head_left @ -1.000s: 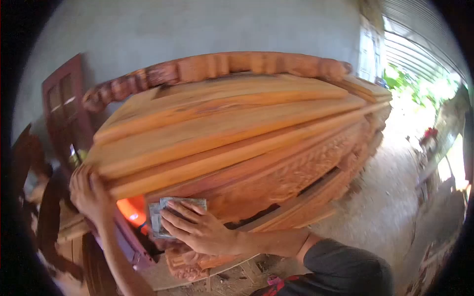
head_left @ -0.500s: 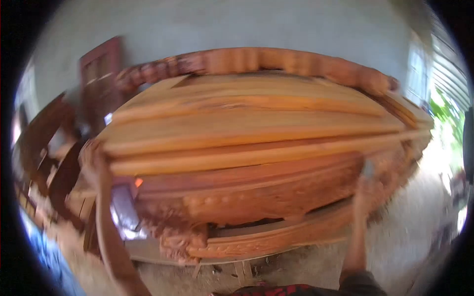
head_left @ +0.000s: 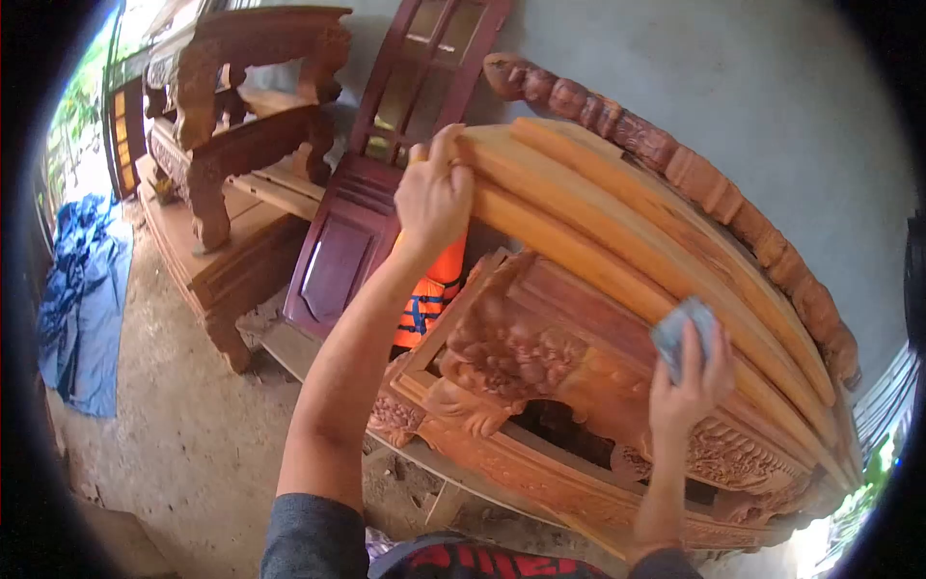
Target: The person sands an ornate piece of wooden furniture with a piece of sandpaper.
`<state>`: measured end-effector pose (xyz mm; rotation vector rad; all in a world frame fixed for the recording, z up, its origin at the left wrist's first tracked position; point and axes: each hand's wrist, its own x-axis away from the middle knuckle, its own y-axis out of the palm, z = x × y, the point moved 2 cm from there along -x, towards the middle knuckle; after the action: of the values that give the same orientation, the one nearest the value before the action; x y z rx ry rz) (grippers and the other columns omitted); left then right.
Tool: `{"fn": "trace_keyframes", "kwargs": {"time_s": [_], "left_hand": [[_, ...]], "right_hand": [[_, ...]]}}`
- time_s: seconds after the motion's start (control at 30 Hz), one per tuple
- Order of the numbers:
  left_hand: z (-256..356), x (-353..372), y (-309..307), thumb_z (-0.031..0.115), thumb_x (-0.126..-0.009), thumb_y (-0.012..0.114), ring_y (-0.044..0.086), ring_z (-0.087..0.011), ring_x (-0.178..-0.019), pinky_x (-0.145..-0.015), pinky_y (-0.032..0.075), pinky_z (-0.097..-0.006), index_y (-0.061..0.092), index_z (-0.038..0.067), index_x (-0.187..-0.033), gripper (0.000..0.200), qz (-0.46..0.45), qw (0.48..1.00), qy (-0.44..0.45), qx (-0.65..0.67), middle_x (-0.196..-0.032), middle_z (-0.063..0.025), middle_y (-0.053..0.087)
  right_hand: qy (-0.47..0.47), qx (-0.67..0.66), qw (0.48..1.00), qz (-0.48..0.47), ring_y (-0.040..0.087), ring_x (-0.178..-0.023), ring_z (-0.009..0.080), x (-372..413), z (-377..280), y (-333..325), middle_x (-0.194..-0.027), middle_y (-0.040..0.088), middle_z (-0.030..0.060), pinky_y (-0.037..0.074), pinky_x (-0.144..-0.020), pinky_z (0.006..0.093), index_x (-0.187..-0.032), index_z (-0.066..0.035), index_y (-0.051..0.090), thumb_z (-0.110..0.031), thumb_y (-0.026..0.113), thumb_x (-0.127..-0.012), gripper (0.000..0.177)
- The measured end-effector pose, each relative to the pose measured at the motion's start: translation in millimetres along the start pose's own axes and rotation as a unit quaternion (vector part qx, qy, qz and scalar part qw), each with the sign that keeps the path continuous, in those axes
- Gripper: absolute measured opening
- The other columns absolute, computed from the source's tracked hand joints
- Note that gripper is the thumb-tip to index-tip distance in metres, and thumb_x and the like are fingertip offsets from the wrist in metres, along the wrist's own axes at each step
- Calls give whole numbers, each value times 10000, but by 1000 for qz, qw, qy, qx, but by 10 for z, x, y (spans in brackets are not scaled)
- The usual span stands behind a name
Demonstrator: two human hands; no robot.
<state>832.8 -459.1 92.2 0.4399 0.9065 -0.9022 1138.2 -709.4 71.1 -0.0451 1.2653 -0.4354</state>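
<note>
Several long orange-brown wooden boards [head_left: 579, 207] lie stacked on a carved wooden furniture panel [head_left: 540, 347]. My left hand [head_left: 434, 188] has its fingers curled over the near-left end of the stack, gripping the front board. A folded grey-blue pad [head_left: 683, 333], like cloth or abrasive sheet, sits under the fingers of my right hand [head_left: 687, 386], which holds it against the front board's edge. Carved flower-like relief shows on the panel below the boards, with dark openings in it.
Behind the boards, a carved wooden rail [head_left: 694, 174] leans along the grey wall. To the left are a dark red door panel [head_left: 338, 251], an orange life vest [head_left: 424, 304] and carved wooden tables [head_left: 222, 232]. A blue tarp [head_left: 82, 309] lies on the floor.
The view has swung left and tilted, bringing the tables and door panel further in. My left hand stays at the boards' end; my right hand with the pad is nearer the boards' middle.
</note>
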Motion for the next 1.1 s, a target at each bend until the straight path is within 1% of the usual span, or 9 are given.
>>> {"fn": "trace_keyframes", "kwargs": {"time_s": [0.27,0.5,0.63,0.7,0.8,0.9,0.97,1.03,1.1], "left_hand": [[-146,-41,49,256,-881,488,628,-441,-832,-749,521,-546,565,239,-1296,422,5,1000,-7,6,-929,-207,611],[-223,-38,8,292,-849,515,615,-414,-895,-769,465,-541,605,255,-1250,412,1,999,-7,33,-967,-208,609],[-198,-21,25,263,-895,466,616,-427,-864,-768,513,-523,592,222,-1276,404,18,999,-4,27,-893,-209,628],[-196,-29,42,266,-899,460,620,-416,-904,-771,516,-524,578,236,-1295,415,12,999,-2,30,-871,-200,637],[-148,6,-38,304,-892,481,603,-426,-940,-827,466,-549,560,296,-1332,446,-29,998,-55,29,-1064,-216,589],[-118,10,-84,302,-896,469,591,-417,-969,-842,463,-543,539,303,-1363,472,-68,993,-85,41,-1086,-213,578],[-137,29,-125,322,-904,456,564,-418,-1045,-915,451,-544,497,295,-1419,517,-106,988,-95,58,-1145,-214,558],[-196,136,-159,273,-926,488,511,-410,-1190,-1051,409,-451,417,235,-1498,577,-147,968,-115,166,-1231,-232,529],[-294,540,-298,261,-930,583,446,-356,-1312,-1140,324,-413,383,149,-1522,635,-141,969,-35,199,-1385,-202,480]], "right_hand": [[-75,-133,987,-57,462,-1323,384,-1034,-2041,636,-1414,512,157,304,-1118,539,-1358,-255,602,-169,740,-798,583],[-130,-165,965,-159,407,-1395,381,-239,-1934,458,-1468,497,135,253,-1153,531,-1376,-221,602,-169,669,-871,512],[-130,-133,971,-150,429,-1383,354,182,-1790,228,-1455,520,117,263,-1151,502,-1343,-215,636,-203,614,-920,423],[-215,-89,961,-151,436,-1380,326,452,-1672,214,-1435,541,106,274,-1146,472,-1318,-251,660,-255,565,-962,369],[-251,-113,951,-139,441,-1360,296,579,-1458,160,-1436,537,83,303,-1127,451,-1294,-265,678,-318,549,-983,341],[-246,-162,949,-109,434,-1314,278,468,-1501,161,-1401,522,62,339,-1097,465,-1265,-237,696,-360,566,-980,336],[-171,-249,951,-67,430,-1273,270,421,-1604,184,-1322,528,54,346,-1089,478,-1244,-200,709,-349,571,-979,333],[-177,-224,956,-70,436,-1250,259,557,-1728,300,-1292,529,45,357,-1083,471,-1241,-186,710,-315,585,-970,324],[-179,-199,961,-74,443,-1227,249,677,-1771,285,-1261,529,36,368,-1076,463,-1238,-171,711,-280,599,-962,317]]}}
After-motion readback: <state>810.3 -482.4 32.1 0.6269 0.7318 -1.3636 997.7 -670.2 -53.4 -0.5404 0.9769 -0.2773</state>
